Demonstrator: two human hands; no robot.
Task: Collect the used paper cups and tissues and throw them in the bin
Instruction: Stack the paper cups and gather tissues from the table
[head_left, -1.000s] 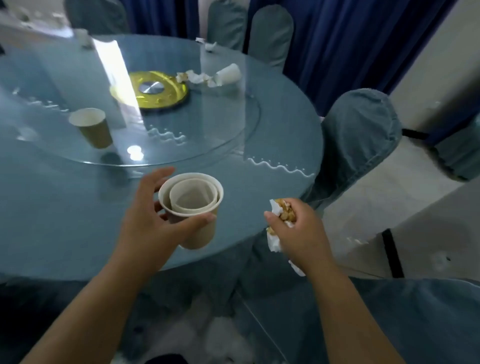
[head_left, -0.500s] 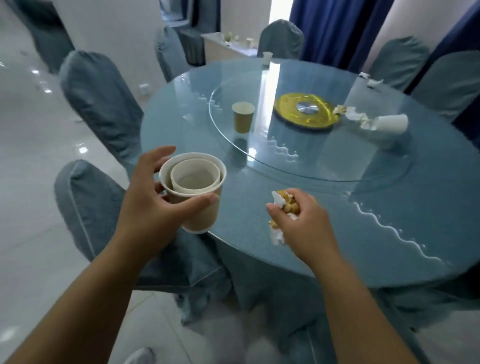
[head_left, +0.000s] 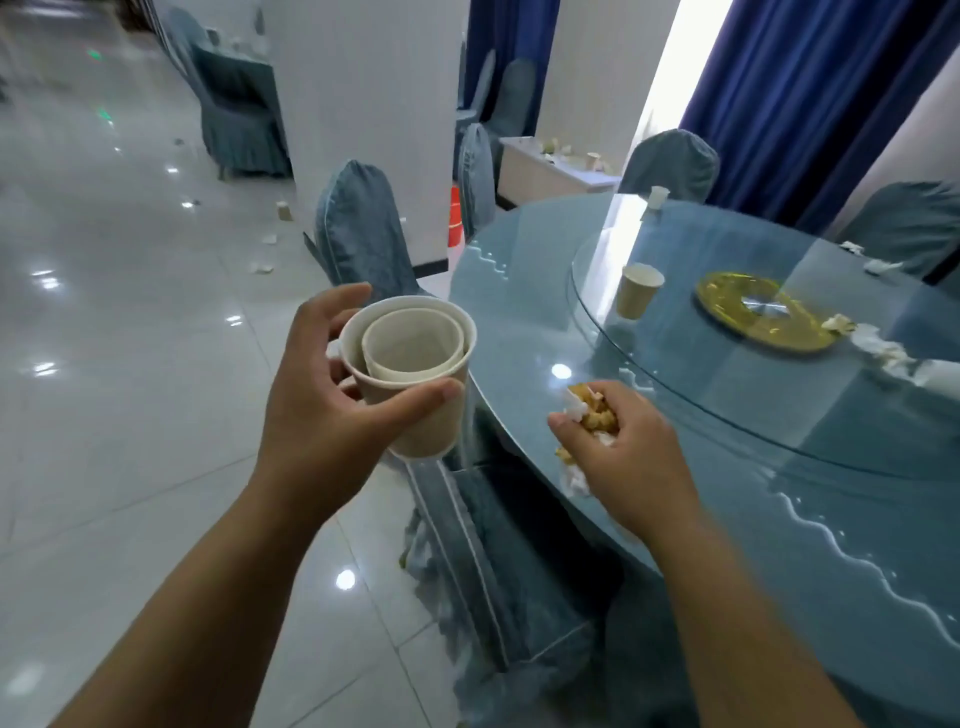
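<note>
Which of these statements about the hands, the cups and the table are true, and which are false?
1. The left hand holds two nested paper cups. True.
2. The right hand is empty. False: it grips a crumpled tissue with food scraps.
3. A paper cup stands upright on the glass turntable. True.
4. Cups are stacked on the gold disc. False: no cup stands on it; crumpled tissues lie beside it.
</note>
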